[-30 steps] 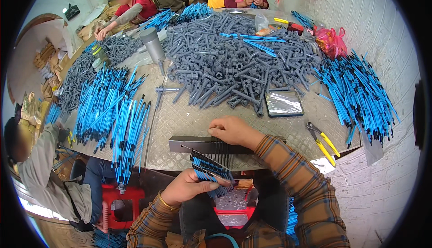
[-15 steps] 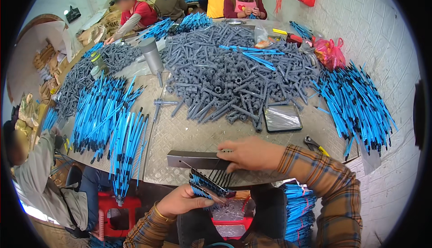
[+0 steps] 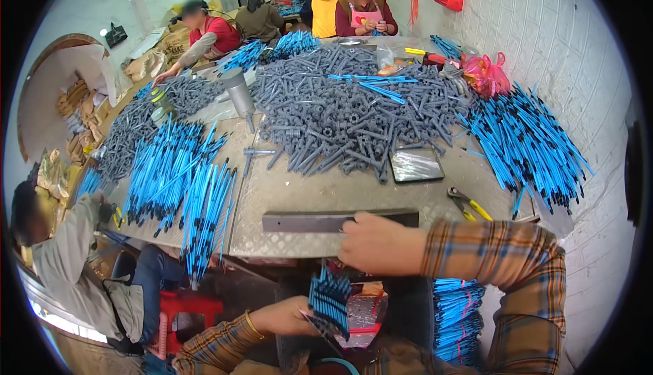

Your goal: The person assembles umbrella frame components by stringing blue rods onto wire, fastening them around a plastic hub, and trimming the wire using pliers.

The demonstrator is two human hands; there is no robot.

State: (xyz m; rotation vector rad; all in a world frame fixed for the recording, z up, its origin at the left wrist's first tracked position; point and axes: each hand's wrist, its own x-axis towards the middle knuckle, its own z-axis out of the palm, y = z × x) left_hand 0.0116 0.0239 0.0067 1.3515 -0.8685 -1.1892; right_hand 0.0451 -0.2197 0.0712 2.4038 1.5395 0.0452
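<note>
My left hand [image 3: 289, 316] is closed around a bundle of thin blue rods with black tips [image 3: 330, 301], held low in front of me, below the table edge. My right hand [image 3: 381, 243] is curled into a fist by the near side of a dark rectangular metal bar [image 3: 306, 222]. Its fingertips face away, so whatever they may grip is hidden. The bar lies along the table's near edge. Beyond it are a flat black box with a shiny, clear-looking top [image 3: 416, 164] and yellow-handled pliers [image 3: 469, 205].
A large heap of grey plastic tube-like parts [image 3: 340, 116] covers the table's middle. Blue rods are piled left [image 3: 163, 171] and right [image 3: 527, 147]. A grey cylinder [image 3: 238, 93] stands left of the heap. Tied blue bundles [image 3: 457, 317] sit beside my lap. Several co-workers sit around.
My left hand has lowered the rod bundle toward my lap, away from the bar. My right hand has closed into a fist, and the bar's right end now shows. The whole view has shifted slightly.
</note>
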